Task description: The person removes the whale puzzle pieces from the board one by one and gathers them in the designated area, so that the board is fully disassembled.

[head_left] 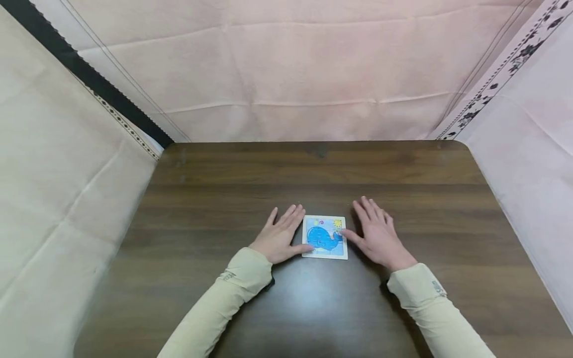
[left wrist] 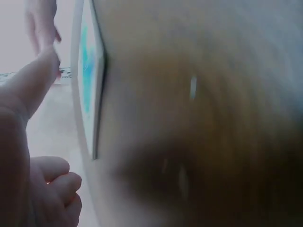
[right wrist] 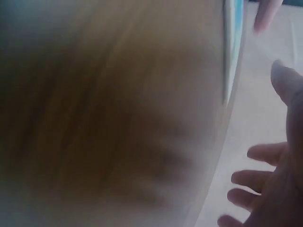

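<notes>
A small square picture board (head_left: 324, 242) with a pale border lies flat on the table. It shows a blue whale under a yellow sun. To its left is my left hand (head_left: 281, 237), fingers straight, its thumb reaching over the board's lower left edge. On the other side my right hand (head_left: 378, 234) has its fingers spread, with the thumb tip over the right edge near the whale's tail. Whether either thumb touches the board I cannot tell. Both wrist views catch the board edge-on, in the left wrist view (left wrist: 90, 80) and the right wrist view (right wrist: 232, 52).
The brown wood-grain table (head_left: 215, 199) has rounded far corners. Pale cloth hangs behind it (head_left: 286, 74) and along both sides, with a dark strip (head_left: 94, 74) at the left and a flower-patterned border (head_left: 501, 74) at the right.
</notes>
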Motion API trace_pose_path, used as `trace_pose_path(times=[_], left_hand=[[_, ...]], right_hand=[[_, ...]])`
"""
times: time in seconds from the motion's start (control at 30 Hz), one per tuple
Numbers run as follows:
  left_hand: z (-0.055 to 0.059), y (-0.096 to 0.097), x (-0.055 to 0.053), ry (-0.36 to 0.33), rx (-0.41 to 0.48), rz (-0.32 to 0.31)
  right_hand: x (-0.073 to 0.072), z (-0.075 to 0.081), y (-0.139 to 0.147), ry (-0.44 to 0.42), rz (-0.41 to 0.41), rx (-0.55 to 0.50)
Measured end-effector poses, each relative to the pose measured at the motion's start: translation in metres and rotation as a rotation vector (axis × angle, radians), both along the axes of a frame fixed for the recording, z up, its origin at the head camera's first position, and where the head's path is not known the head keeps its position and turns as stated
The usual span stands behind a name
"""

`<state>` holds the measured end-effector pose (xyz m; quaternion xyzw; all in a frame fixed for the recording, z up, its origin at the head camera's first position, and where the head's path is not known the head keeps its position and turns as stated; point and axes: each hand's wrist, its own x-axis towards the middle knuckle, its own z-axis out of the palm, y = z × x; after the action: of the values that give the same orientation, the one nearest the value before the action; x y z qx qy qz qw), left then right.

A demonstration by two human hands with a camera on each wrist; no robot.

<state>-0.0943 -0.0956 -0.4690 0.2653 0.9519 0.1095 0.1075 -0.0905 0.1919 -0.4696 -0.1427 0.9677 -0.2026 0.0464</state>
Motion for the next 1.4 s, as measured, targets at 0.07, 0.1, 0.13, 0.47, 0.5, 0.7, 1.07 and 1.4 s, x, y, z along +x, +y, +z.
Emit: trace_pose_path(times=[0.07, 0.1, 0.13, 0.47, 0.5, 0.7, 1.07, 1.4], left_hand=[[-0.005, 0.007, 0.0, -0.033, -0.008, 0.005], [-0.007, 0.009, 0.0, -0.05, -0.012, 0.006], [-0.007, 0.012, 0.0, -0.069, -0.017, 0.007], [-0.008, 0.019, 0.001, -0.115, -0.099, 0.023], [-0.008, 0.019, 0.002, -0.11, -0.105, 0.024], [-0.005, 0.016, 0.003, -0.074, -0.148, 0.025], [-0.006, 0.011, 0.002, -0.1, -0.162, 0.038], [-0.001, 0.01, 0.003, -0.071, -0.21, 0.014]], right_hand=[[0.001, 0.001, -0.012, -0.004, 0.036, -0.01], [0.001, 0.002, -0.017, -0.005, 0.048, -0.017], [0.001, 0.002, -0.021, 0.0, 0.06, -0.021], [-0.004, 0.003, -0.05, 0.101, 0.178, -0.015], [-0.004, 0.002, -0.052, 0.101, 0.186, -0.023], [-0.005, 0.001, -0.063, 0.059, 0.212, -0.059], [-0.002, -0.001, -0.064, 0.033, 0.201, -0.07], [-0.001, 0.005, -0.068, -0.005, 0.175, -0.035]])
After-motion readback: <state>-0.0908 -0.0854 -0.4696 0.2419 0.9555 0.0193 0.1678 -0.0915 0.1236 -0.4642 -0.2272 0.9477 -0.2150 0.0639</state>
